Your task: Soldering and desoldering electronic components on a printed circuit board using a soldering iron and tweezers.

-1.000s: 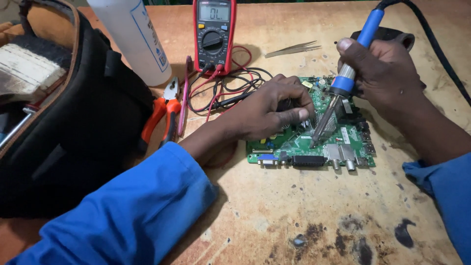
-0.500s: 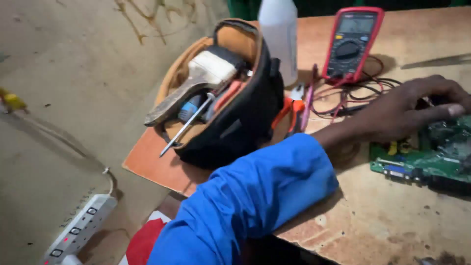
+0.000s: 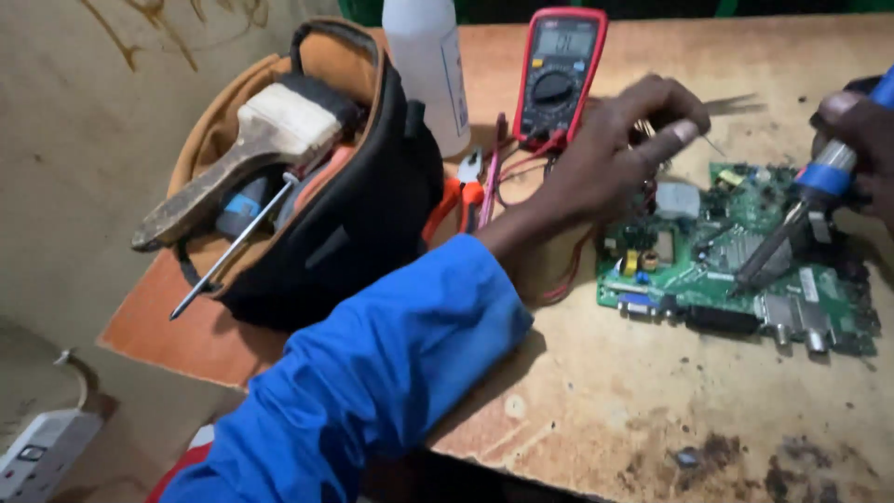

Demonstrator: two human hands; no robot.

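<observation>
Our left hand [image 3: 615,154] pinches a thin wire above the circuit board [image 3: 736,251]; our right hand [image 3: 861,140] grips the soldering iron [image 3: 801,210] on it.

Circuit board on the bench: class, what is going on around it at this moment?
A person in blue sleeves is working on a green circuit board lying flat on a worn wooden table. The right hand holds a blue-handled soldering iron with its tip down on the board. The left hand is raised above the board's left end, fingers pinched together, possibly on a thin wire. Behind it sit a red multimeter, orange-handled pliers and an open black tool bag.
</observation>
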